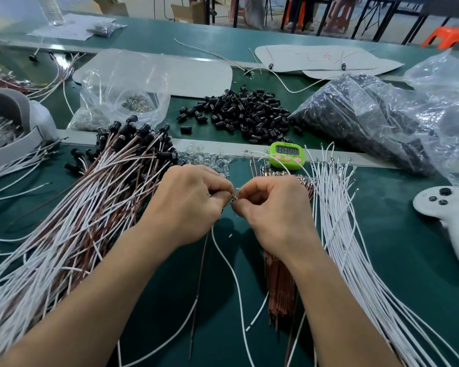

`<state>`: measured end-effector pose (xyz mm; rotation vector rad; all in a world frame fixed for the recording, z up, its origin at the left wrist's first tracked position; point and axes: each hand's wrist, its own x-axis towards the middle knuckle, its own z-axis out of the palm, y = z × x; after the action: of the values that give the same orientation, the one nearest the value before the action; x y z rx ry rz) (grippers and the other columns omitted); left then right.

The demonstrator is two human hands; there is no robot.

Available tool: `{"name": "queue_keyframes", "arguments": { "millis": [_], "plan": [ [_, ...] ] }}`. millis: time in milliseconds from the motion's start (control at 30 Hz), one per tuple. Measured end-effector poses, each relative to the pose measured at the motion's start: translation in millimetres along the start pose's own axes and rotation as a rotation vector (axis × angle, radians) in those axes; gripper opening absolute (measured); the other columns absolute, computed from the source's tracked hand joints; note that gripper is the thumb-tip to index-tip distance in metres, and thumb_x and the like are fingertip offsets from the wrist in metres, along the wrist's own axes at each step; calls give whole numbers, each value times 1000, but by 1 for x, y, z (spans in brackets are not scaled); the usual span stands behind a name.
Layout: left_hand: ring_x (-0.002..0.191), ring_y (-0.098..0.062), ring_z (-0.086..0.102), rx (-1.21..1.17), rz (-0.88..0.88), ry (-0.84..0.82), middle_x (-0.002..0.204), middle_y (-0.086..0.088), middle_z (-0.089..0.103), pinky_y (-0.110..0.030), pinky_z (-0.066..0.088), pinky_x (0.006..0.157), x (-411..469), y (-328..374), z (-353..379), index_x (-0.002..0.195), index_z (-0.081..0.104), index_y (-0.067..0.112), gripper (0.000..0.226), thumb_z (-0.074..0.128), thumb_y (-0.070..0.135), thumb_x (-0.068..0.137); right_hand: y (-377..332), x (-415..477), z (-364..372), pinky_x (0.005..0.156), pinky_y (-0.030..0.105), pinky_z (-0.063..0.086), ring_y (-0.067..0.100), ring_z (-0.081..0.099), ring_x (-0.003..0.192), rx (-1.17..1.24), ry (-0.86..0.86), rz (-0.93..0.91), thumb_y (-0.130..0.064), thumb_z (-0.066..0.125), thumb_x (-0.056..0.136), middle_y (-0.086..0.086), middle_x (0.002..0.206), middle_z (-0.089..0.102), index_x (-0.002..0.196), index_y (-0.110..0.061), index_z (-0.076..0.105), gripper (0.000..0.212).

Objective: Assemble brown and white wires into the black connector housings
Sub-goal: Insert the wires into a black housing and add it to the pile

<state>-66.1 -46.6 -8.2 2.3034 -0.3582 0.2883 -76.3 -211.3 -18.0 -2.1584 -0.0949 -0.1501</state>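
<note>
L hand point(186, 197) fingers point(220, 188) pinch brown wire point(200, 271) & white wire point(233, 276) ends, R hand point(270, 205) fingers pinch clear part point(235, 193) against them, over bench point(382, 234).

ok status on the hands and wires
Left hand and right hand pinch a small clear part together. Brown wire, white wire trail below. Nothing blocking.

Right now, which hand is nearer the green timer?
Right. The right hand is just on the near side of the green timer; the left hand is farther, off to its left.
</note>
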Motion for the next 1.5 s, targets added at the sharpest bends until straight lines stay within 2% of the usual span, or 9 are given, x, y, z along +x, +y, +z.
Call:
{"name": "queue_keyframes", "arguments": {
  "millis": [233, 400, 633, 800, 900, 1100, 1233, 1367, 1500],
  "plan": [
    [76, -3, 71, -24, -63, -192, 78, 15, 77, -32, 56, 71, 2, 5, -15, 91, 66, 58, 37, 64, 29, 69, -2, 0, -7, 61, 31, 60, 8, 70, 61, 51, -12, -47, -12, 94, 64, -10, 66, 73, 74, -25, 78, 23],
    [76, -1, 71, -77, -120, -259, 77, 15, 77, -31, 58, 75, 4, 6, -19, 81, 70, 54, 28, 65, 30, 67, -3, -1, -9, 60, 21, 55, 7, 69, 64, 49, -31, -163, -8, 93, 65, -10, 69, 72, 78, -24, 77, 26],
    [56, -3, 62, -145, -174, -271, 60, 12, 72, -23, 49, 56, 5, 2, -23, 67, 79, 36, 32, 77, 6, 76, -3, -2, -10, 63, 18, 54, 9, 70, 68, 97, -29, -197, -5, 93, 64, -9, 72, 74, 82, -24, 79, 29],
    [64, -16, 59, -316, -260, -307, 65, -5, 74, -49, 54, 70, 4, 2, -24, 68, 82, 21, 15, 74, 11, 74, -4, -3, -11, 66, 21, 57, 11, 70, 71, 109, -23, -233, -2, 89, 68, -10, 74, 74, 83, -30, 81, 33],
    [64, -14, 59, -359, -283, -319, 65, -6, 74, -43, 51, 70, 3, 0, -23, 67, 82, 20, 20, 74, 5, 77, -4, -3, -12, 64, 24, 58, 11, 70, 67, 119, -41, -239, -2, 88, 69, -8, 72, 74, 80, -29, 81, 30],
    [67, -10, 71, -492, -365, -320, 73, -10, 77, -15, 54, 72, 3, -4, -17, 85, 83, 15, 19, 78, -2, 79, -3, -1, -15, 60, 14, 49, 3, 65, 61, 141, -137, -225, 6, 84, 72, -6, 69, 73, 76, -21, 77, 28],
    [82, -11, 74, -560, -339, -368, 84, -8, 80, -17, 54, 79, 3, -6, -18, 89, 84, 15, 8, 80, 10, 84, -2, 0, -17, 61, 17, 53, 8, 70, 63, 146, -133, -225, 4, 84, 73, -6, 70, 74, 76, -21, 77, 27],
    [96, -22, 75, -527, -338, -486, 93, -8, 80, -38, 56, 95, 2, -10, -24, 97, 83, 21, 20, 87, 25, 78, 2, 2, -20, 58, 13, 47, 9, 67, 61, 162, -115, -205, 1, 84, 73, -6, 68, 72, 75, -21, 77, 23],
    [98, -29, 75, -532, -409, -676, 103, -12, 79, -25, 57, 72, 2, -10, -27, 116, 74, 19, 41, 87, 27, 78, 7, 6, -26, 60, 17, 52, 7, 68, 61, 219, -68, -178, 0, 86, 72, -6, 69, 74, 76, -20, 78, 22]
  ]
}}
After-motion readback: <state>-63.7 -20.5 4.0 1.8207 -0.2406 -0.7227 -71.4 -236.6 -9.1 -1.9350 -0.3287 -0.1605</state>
